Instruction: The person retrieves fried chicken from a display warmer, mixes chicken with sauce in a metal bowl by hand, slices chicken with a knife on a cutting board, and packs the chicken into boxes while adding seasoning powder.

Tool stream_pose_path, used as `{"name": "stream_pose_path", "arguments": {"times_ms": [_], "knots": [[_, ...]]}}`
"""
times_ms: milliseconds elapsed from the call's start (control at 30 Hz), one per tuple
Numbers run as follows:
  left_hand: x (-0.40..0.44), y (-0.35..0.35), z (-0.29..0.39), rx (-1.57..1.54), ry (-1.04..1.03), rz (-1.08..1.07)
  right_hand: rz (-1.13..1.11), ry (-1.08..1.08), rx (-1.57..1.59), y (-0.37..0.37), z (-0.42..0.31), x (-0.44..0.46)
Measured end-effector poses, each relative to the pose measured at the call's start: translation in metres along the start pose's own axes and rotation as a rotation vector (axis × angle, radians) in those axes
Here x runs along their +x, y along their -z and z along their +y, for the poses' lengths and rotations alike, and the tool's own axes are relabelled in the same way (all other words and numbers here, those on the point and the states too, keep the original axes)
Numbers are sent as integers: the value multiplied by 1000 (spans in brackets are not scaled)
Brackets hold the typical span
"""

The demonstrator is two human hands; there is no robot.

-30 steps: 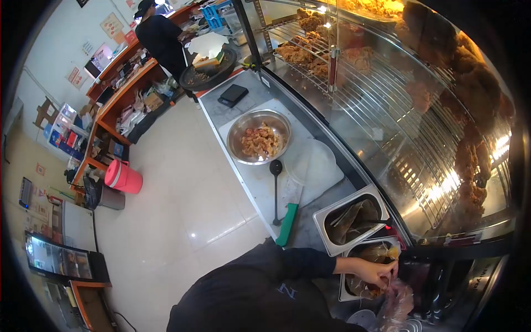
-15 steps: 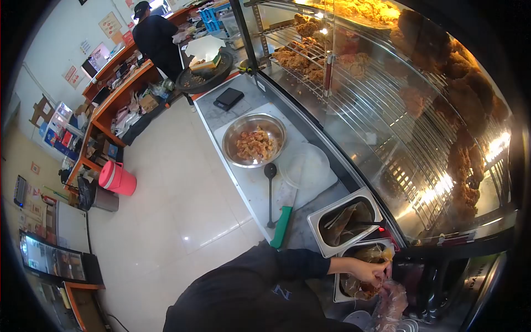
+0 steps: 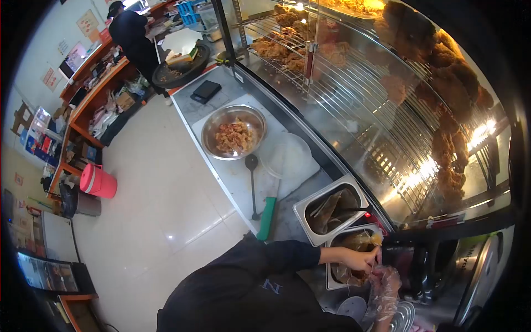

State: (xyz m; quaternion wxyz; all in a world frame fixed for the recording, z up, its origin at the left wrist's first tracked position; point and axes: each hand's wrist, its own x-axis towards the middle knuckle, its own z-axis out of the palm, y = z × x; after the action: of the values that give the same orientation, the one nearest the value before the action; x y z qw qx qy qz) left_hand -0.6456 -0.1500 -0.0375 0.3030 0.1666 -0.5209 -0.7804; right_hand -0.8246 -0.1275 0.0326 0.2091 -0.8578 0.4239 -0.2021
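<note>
Transparent plastic [image 3: 391, 284] sheathes the right hand [image 3: 384, 280], its fingers too blurred to read, as the bare left hand [image 3: 362, 260], fingers drawn together, meets it beside a steel tub [image 3: 329, 281]; whether the left pinches the plastic is unclear.

Rm bg: white wall [image 3: 33, 50] upper L, posters [image 3: 87, 22] up; lower wall more yellowish. Flr [image 3: 144, 221] = pale glossy tile, joints visible, bright reflections nr ctr. Orange-brown wood shelving [image 3: 99, 84] along wall, open bays, cluttered w/ bags + boxes. Pink lidded bucket [image 3: 102, 182] on flr, grey bin [image 3: 88, 205] w/ blk bag just beside. Lower L: glass-front chiller [image 3: 47, 272], lit inside. R side: blk-framed glass display case [image 3: 345, 119], wire racks [image 3: 365, 97], warm yellow light [image 3: 354, 5] at top, white glare lower R. Grey tabletop [image 3: 187, 108] runs alongside case.
</note>
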Motion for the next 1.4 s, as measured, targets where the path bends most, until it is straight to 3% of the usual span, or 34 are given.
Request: {"name": "stream_pose_path", "arguments": {"times_ms": [67,133,233,300,333,400,467,533,600,633,667,733,833,933,1033,1133,1233,1300,1367,1400], "knots": [[-5,-7,9,98,12,59,31,-167,135,-3,0,-10],[-14,-20,32,335,-77,137,67,-135,51,9,-13,-5],[-16,-35,20,561,-463,484,90,-190,27,14,-20,-5],[-36,-47,39,671,-563,540,106,-202,2,17,-23,-6],[-49,-51,56,729,-618,568,104,-318,153,16,-23,-7],[-84,-59,82,537,-460,355,108,-552,457,11,-19,-10],[-113,-60,96,547,-489,278,100,-590,590,3,-11,-11],[-141,-52,110,613,-510,331,-48,-526,250,13,-8,-10],[-176,-40,129,626,-408,363,16,-536,132,9,-18,-19],[-197,-40,138,703,-345,386,132,-502,262,9,-38,-19],[-215,-35,146,797,-295,412,95,-504,-18,16,-55,-19],[-246,-27,148,723,-238,514,281,-554,166,17,-79,-21],[-283,-12,155,531,-262,537,483,-679,176,9,-98,-35],[-303,-2,171,626,-224,382,626,-710,81,9,-123,-38],[-287,-4,184,659,-129,218,764,-832,23,-5,-116,-54],[-241,-15,168,555,-154,158,660,-930,-125,-30,-112,-59],[-170,-25,138,538,-197,129,855,-724,88,-107,-27,-83],[-121,-35,118,619,-183,183,871,-696,163,-119,-20,-59],[-76,-40,95,597,-130,224,737,-652,307,-118,-6,-49],[-57,-40,86,646,-107,229,669,-747,390,-112,-12,-40]]}}
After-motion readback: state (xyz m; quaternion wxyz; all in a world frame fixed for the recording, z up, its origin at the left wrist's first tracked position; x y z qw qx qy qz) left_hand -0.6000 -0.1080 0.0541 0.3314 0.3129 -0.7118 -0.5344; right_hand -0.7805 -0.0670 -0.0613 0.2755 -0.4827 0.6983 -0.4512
